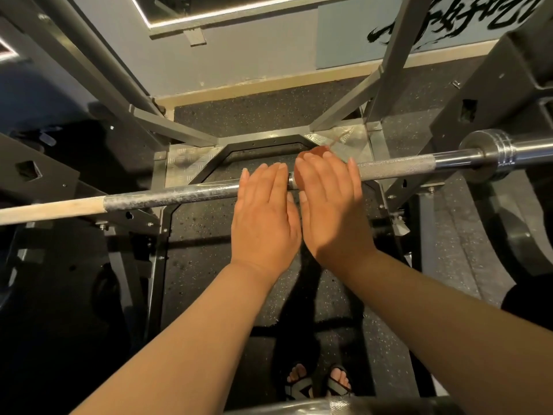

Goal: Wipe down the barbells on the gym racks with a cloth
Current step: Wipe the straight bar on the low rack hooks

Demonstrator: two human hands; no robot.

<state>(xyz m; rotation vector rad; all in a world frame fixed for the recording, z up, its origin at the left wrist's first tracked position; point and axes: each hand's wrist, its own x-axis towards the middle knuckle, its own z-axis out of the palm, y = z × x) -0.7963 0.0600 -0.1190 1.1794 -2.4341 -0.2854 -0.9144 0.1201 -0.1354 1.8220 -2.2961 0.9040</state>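
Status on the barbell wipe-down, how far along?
Done: the knurled stretch right of the hands looks clean. In hand: left hand and right hand rest over the barbell mid-shaft. No cloth is plainly visible, only a reddish blur past the right fingers. Left: the scuffed, whitish stretch toward the left end looks unwiped.

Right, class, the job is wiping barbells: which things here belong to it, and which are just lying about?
For the job: long steel barbell with knurled grip; left hand and right hand over it; grey steel rack. No cloth shows.
Lying about: black speckled rubber floor; strapped sandals on the feet; wall poster with black lettering.
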